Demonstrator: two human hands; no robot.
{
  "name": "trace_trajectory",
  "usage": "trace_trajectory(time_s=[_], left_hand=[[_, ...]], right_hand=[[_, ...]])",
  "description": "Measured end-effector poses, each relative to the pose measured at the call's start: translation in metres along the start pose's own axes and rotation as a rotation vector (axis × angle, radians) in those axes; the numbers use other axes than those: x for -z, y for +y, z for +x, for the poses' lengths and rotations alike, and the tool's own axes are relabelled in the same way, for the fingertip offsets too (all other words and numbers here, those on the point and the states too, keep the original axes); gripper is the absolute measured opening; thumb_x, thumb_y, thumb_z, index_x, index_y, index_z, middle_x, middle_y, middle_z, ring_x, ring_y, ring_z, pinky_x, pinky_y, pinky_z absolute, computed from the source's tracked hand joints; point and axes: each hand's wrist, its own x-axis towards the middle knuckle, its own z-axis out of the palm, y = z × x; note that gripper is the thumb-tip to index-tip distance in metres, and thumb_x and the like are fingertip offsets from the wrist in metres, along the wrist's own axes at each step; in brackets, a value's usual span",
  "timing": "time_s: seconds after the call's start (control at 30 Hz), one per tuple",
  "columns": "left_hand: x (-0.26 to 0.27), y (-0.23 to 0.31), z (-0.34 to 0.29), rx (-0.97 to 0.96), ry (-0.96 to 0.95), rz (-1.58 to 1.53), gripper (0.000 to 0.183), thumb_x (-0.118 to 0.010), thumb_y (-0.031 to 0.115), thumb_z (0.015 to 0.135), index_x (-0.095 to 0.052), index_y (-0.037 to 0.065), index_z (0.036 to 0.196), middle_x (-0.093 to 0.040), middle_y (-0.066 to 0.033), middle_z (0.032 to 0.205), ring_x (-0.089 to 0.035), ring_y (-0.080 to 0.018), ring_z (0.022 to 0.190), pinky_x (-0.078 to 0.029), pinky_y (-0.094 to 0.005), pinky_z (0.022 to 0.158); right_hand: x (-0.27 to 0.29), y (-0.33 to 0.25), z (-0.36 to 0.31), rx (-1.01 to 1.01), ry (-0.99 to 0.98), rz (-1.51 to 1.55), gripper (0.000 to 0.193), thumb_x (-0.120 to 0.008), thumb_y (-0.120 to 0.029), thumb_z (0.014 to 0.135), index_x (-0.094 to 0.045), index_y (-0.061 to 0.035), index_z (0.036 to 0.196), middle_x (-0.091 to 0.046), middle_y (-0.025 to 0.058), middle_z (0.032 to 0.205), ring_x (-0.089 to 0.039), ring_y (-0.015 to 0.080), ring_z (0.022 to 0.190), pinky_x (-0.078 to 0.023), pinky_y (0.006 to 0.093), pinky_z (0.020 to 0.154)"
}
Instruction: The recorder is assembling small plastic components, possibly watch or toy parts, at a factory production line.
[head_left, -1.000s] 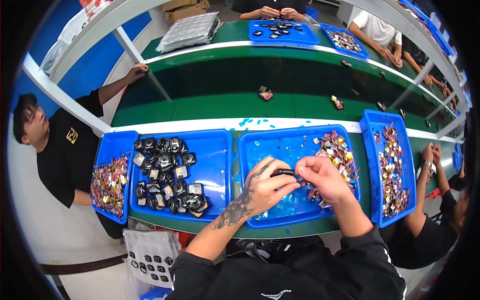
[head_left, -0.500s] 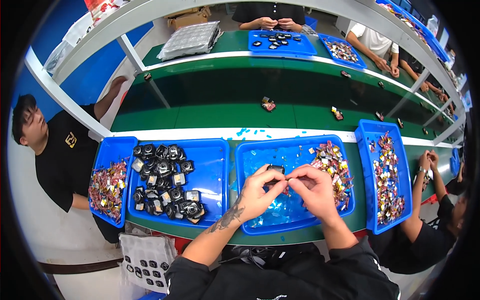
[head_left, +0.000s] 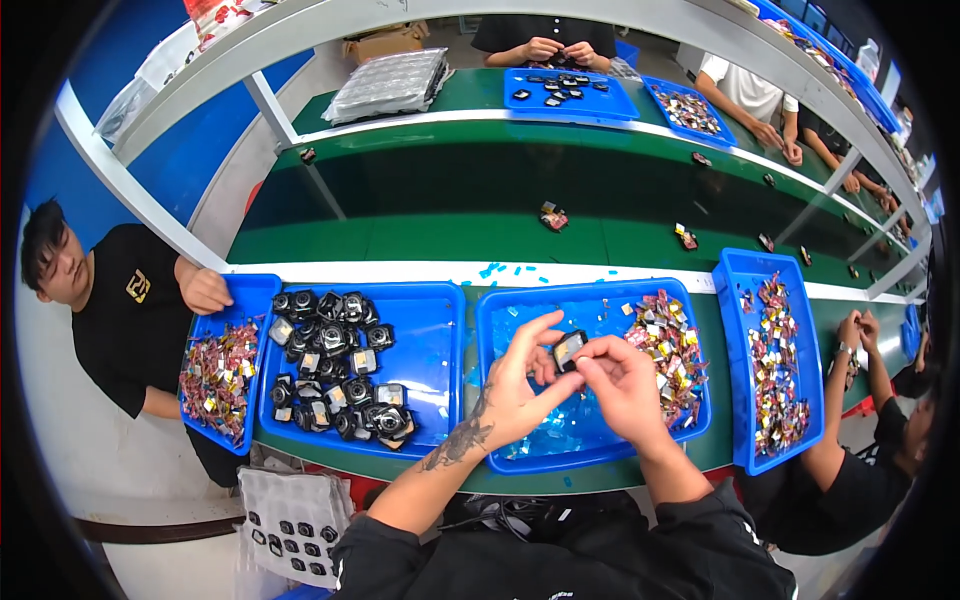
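Observation:
A small black square camera housing (head_left: 570, 350) with a yellowish-grey patch on its face is up between my hands, above a blue tray (head_left: 520, 465). My right hand (head_left: 628, 392) pinches its right edge between thumb and forefinger. On the other side my left hand (head_left: 520, 385) has its forefinger and thumb spread apart, its curled fingers close against the housing; whether they touch it is hard to see. Beneath them, thin blue film pieces (head_left: 545, 430) litter the tray, and a heap of small parts with pink wires (head_left: 668, 345) fills its right side.
Left of me stand a tray of black camera housings (head_left: 330, 345) and one of wired parts (head_left: 220, 375). Another parts tray (head_left: 775, 360) is at right. A green belt (head_left: 430, 200) carries scattered pieces beyond a white rail (head_left: 400, 271). A person (head_left: 130, 300) reaches in at left.
The black housing has come up and turned its patched face into view. My left fingers have spread from their pinch. The person at left has brought a hand to the leftmost tray.

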Motion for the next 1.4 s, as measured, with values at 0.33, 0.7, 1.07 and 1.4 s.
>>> trace_trajectory(time_s=[0.33, 0.7, 1.07, 1.4], left_hand=[[0.007, -0.01, 0.005, 0.017, 0.021, -0.342, 0.037, -0.054, 0.005, 0.098, -0.05, -0.008, 0.133, -0.062, -0.0129, 0.121, -0.062, -0.019, 0.109, -0.051, -0.0329, 0.094], [0.007, -0.012, 0.005, 0.196, -0.1, -0.455, 0.041, -0.054, 0.002, 0.097, -0.048, -0.005, 0.137, -0.061, -0.0138, 0.125, -0.061, -0.0196, 0.112, -0.053, -0.0334, 0.096], [0.004, -0.013, 0.002, 0.155, -0.181, -0.412, 0.041, -0.051, 0.003, 0.099, -0.046, -0.005, 0.139, -0.058, -0.0142, 0.13, -0.058, -0.02, 0.116, -0.051, -0.0338, 0.097], [0.005, -0.015, 0.002, 0.14, -0.186, -0.376, 0.04, -0.049, 0.002, 0.099, -0.045, -0.005, 0.139, -0.056, -0.0158, 0.133, -0.057, -0.0219, 0.118, -0.051, -0.0358, 0.099]], right_hand=[[-0.002, -0.002, 0.0, 0.131, -0.036, 0.086, 0.009, -0.058, -0.002, 0.095, -0.062, 0.0017, 0.102, -0.066, 0.0054, 0.093, -0.063, 0.0101, 0.087, -0.051, 0.0245, 0.079], [-0.002, -0.028, -0.001, 0.249, 0.142, -0.541, 0.016, -0.072, -0.002, 0.078, -0.072, -0.0039, 0.094, -0.066, 0.0069, 0.075, -0.058, 0.0153, 0.067, -0.047, 0.0279, 0.063], [-0.012, -0.033, 0.002, 0.319, 0.186, -0.735, 0.007, -0.074, -0.005, 0.077, -0.069, -0.0042, 0.082, -0.065, 0.0067, 0.069, -0.051, 0.0173, 0.056, -0.042, 0.0309, 0.053], [-0.012, -0.03, 0.007, 0.337, 0.178, -0.747, 0.008, -0.076, -0.006, 0.075, -0.069, -0.0052, 0.079, -0.066, 0.0054, 0.069, -0.051, 0.0175, 0.055, -0.044, 0.0339, 0.061]])
